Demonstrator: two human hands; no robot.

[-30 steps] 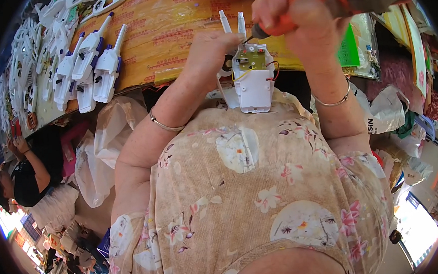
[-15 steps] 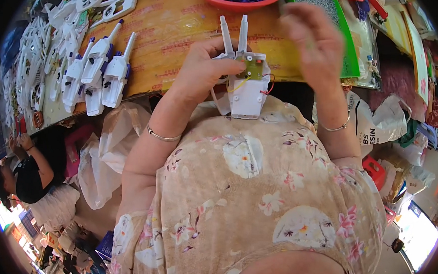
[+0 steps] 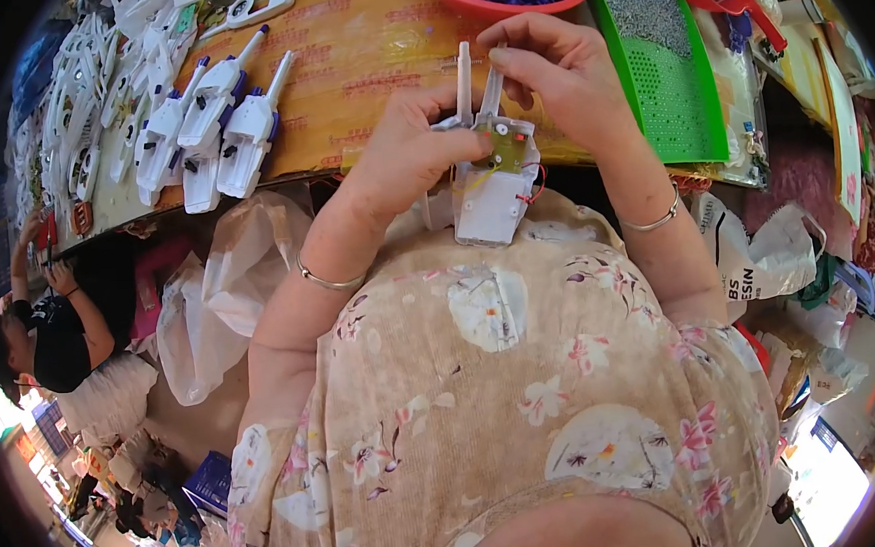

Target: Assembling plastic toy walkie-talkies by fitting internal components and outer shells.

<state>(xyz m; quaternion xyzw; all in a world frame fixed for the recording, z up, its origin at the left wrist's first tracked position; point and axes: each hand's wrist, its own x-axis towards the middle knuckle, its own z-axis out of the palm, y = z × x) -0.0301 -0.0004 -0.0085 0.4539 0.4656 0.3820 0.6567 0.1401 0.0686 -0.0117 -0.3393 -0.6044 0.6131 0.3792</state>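
Observation:
My left hand (image 3: 405, 155) grips a white toy walkie-talkie housing (image 3: 487, 212) against my belly, its thumb pressing the edge of a green circuit board (image 3: 506, 151). Thin red wire (image 3: 535, 189) and yellow wire run from the board. Two white antennas point away from me; the left antenna (image 3: 464, 79) stands free beside the other. At the upper end of the right antenna (image 3: 493, 98), my right hand (image 3: 574, 83) closes thumb and fingers around it. Whether a small part is also between those fingers is hidden.
Several white-and-purple walkie-talkies (image 3: 247, 147) lie on the table to the left, near a heap of white shells (image 3: 82, 105). A red bowl (image 3: 476, 8) of purple pieces stands at the far edge. Right of it are a green tray (image 3: 717, 121) with screws and a red scoop (image 3: 765, 28).
My right hand has come left from beside the green tray to the right antenna and closed on its end. My left hand keeps its hold on the housing.

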